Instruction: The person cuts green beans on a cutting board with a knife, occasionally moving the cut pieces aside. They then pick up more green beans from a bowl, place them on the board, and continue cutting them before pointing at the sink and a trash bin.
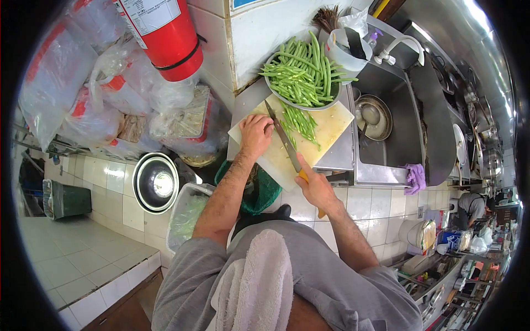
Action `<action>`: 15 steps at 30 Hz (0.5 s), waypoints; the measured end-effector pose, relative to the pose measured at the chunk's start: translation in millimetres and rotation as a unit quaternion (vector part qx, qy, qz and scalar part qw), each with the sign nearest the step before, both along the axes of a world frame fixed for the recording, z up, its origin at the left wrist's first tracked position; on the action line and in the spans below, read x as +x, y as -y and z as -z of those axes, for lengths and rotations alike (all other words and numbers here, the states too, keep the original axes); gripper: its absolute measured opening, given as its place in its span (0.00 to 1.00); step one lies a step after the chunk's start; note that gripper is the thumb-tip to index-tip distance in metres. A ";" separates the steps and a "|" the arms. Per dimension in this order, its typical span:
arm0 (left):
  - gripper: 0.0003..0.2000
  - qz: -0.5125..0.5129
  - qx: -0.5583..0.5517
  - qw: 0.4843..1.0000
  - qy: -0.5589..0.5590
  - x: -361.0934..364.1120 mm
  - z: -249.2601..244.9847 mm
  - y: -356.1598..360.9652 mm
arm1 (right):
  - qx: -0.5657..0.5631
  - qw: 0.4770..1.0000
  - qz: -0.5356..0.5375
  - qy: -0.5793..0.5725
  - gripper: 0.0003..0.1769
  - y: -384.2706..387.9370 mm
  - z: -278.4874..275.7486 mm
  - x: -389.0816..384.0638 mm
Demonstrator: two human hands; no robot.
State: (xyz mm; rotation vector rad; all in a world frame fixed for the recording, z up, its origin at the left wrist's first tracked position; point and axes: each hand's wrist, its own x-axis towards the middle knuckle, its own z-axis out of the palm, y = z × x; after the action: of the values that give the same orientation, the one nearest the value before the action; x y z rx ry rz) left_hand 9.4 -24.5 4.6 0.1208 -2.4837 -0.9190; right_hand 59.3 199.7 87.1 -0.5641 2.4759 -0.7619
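My right hand [319,193] grips the yellow handle of a long kitchen knife [285,134], whose blade slants up and left across the white cutting board [335,117]. On the board's left part rests my left hand [256,135], its fingers curled and bunched beside the blade; what they hold, if anything, is hidden. Sliced green beans [300,124] lie on the board just right of the blade. At the board's far edge a metal bowl [316,107] is heaped with green beans [309,69], some whole and some cut into strips.
To the right is a steel sink [386,163] holding a pan [381,105], under a white faucet [411,39]. A purple cloth [415,177] hangs on its edge. A green-lined bin [265,190] and a plastic tub [179,220] stand below. Bagged containers and a fire extinguisher [171,41] are at left.
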 end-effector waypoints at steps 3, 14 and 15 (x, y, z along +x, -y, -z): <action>0.08 0.000 0.008 1.000 0.000 0.4 -0.6 1.3 | -0.050 0.993 -0.027 -0.101 0.38 7.5 16.4 -7.4; 0.10 -0.020 0.000 1.000 -0.016 -1.7 5.1 0.3 | -0.001 0.997 -0.024 -0.078 0.38 17.1 19.7 -13.6; 0.10 -0.022 0.001 1.000 -0.017 -2.4 5.0 0.6 | -0.013 0.996 -0.024 -0.087 0.39 9.8 17.5 -8.3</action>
State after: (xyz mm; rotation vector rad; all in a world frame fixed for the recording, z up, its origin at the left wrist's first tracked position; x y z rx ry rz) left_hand 7.0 -25.1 -0.4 0.1588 -2.4382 -0.8973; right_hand 51.0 189.8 69.5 -0.7262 2.6034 -0.7552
